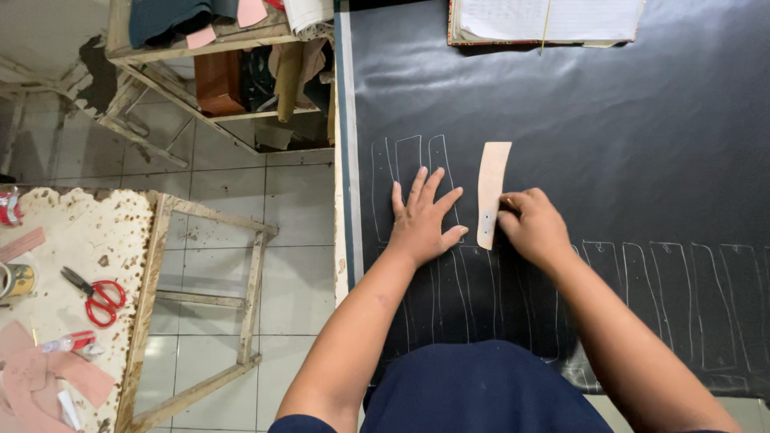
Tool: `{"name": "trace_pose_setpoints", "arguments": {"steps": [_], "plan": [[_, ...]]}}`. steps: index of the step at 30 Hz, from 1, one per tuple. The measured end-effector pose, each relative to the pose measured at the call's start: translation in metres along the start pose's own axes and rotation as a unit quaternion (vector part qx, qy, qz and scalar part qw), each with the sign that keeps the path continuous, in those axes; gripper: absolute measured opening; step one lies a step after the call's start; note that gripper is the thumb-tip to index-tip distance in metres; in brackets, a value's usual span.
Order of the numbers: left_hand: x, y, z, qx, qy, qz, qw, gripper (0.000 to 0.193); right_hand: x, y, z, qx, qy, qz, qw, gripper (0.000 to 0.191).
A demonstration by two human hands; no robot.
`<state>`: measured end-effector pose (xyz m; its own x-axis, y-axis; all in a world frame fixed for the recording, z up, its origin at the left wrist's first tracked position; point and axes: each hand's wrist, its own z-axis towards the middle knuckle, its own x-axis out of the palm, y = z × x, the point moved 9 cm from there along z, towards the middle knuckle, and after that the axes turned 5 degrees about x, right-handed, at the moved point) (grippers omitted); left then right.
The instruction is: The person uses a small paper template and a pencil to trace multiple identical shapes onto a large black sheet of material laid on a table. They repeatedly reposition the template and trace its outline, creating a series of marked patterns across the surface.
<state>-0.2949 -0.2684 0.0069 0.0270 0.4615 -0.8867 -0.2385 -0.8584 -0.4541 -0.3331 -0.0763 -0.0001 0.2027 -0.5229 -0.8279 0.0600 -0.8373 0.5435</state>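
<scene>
Currently we are observing the left hand (423, 220) lying flat, fingers spread open, pressing on the black sheet (609, 136), a smooth, faintly glossy material covering the worktable. Just beside it the tan template (491, 192), a thin, slightly curved strip with squared ends, is lying flat on the sheet. The right hand (533, 227) is resting at the strip's right edge, fingers curled closed around a slim marking tool that is barely showing, too small for us to identify. White outlines (417, 160) repeating the strip's shape are running in rows across the sheet. We are also noting red-handled scissors (98, 295) lying on a worn, pitted side table (88, 232), well apart to the left, and an open notebook (545, 20) at the sheet's far edge.
</scene>
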Motion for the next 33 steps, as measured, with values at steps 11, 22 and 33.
{"name": "trace_pose_setpoints", "arguments": {"steps": [11, 22, 33], "plan": [[-0.003, 0.005, 0.006, -0.014, -0.033, -0.028, 0.999, 0.073, 0.003, 0.03, -0.001, -0.005, 0.079, -0.053, 0.995, 0.059], [-0.004, 0.006, 0.004, -0.017, -0.044, -0.039, 0.998, 0.07, 0.004, 0.027, -0.001, -0.023, 0.078, -0.052, 0.995, 0.061], [-0.004, 0.007, 0.005, -0.027, -0.032, -0.042, 0.998, 0.07, 0.004, 0.031, -0.001, -0.001, 0.093, -0.077, 0.993, 0.064]]}}
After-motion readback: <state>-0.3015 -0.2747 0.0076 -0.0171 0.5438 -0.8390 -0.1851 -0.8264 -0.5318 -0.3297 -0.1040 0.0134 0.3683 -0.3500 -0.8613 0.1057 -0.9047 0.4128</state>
